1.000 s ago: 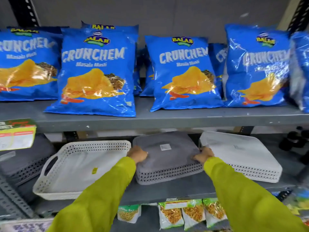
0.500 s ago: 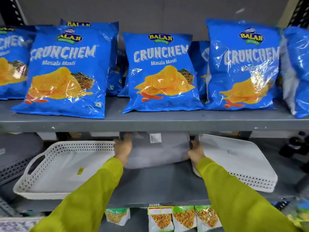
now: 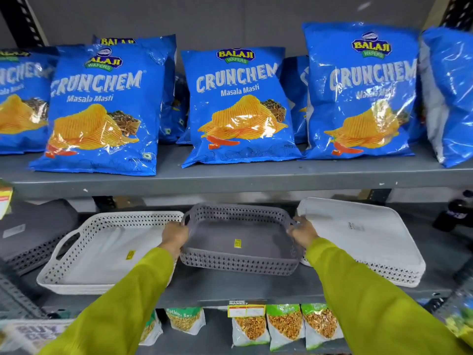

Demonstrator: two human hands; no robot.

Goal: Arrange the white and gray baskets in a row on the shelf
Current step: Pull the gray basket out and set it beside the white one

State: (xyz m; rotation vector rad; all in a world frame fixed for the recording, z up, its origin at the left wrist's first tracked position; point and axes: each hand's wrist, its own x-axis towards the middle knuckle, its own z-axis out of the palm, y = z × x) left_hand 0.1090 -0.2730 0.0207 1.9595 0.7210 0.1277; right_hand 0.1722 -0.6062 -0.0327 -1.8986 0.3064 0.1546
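A gray perforated basket [image 3: 238, 262] sits open side up in the middle of the lower shelf [image 3: 230, 288]. My left hand [image 3: 175, 234] grips its left handle and my right hand [image 3: 302, 233] grips its right handle. Touching it on the left lies a white basket [image 3: 102, 252], open side up, with a yellow sticker inside. To its right a white basket [image 3: 363, 239] rests upside down. Another gray basket [image 3: 33, 231] lies upside down at the far left, partly cut off.
Blue chip bags [image 3: 238, 108] fill the upper shelf [image 3: 230, 180], whose front edge hangs just above the baskets. Small snack packets [image 3: 285, 326] hang below the lower shelf. A dark bottle [image 3: 455, 213] stands at the far right. Perforated metal uprights frame both sides.
The gray basket lay upside down a second ago. I lifted and turned it over with both hands, and it now rests open side up, held by its handles.
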